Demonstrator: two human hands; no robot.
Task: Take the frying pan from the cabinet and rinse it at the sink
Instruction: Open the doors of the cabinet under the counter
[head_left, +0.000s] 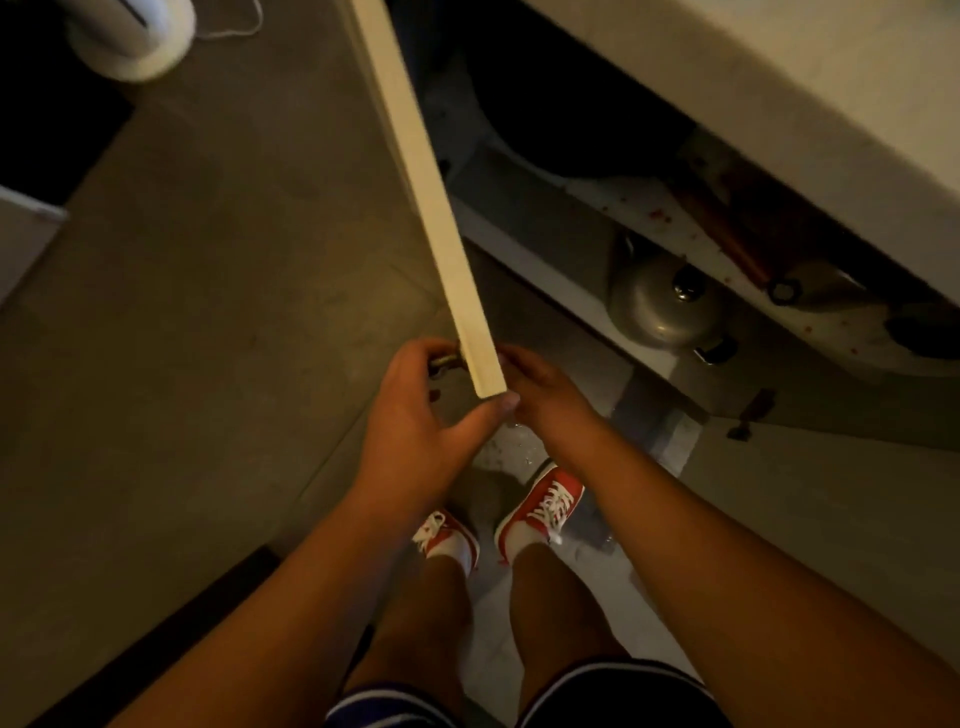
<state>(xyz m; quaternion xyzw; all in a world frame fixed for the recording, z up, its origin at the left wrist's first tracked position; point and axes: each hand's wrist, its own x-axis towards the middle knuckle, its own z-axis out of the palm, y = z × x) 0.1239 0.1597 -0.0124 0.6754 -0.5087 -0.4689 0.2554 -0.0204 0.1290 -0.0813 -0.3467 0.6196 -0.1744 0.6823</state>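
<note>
no readable text, labels, brands or numbers anywhere in view; frame is dim and motion-blurred; nothing legible on the cabinet door (441, 208), the metal pot lid (665, 306) inside the cabinet, or the red sneakers (540, 506); red specks on the shelf liner (649, 208) are a pattern, not print

Bare forearms; dark shorts (613, 693) with pale trim at lower frame; red lace-up sneakers (540, 506), white socks (457, 552).
</note>
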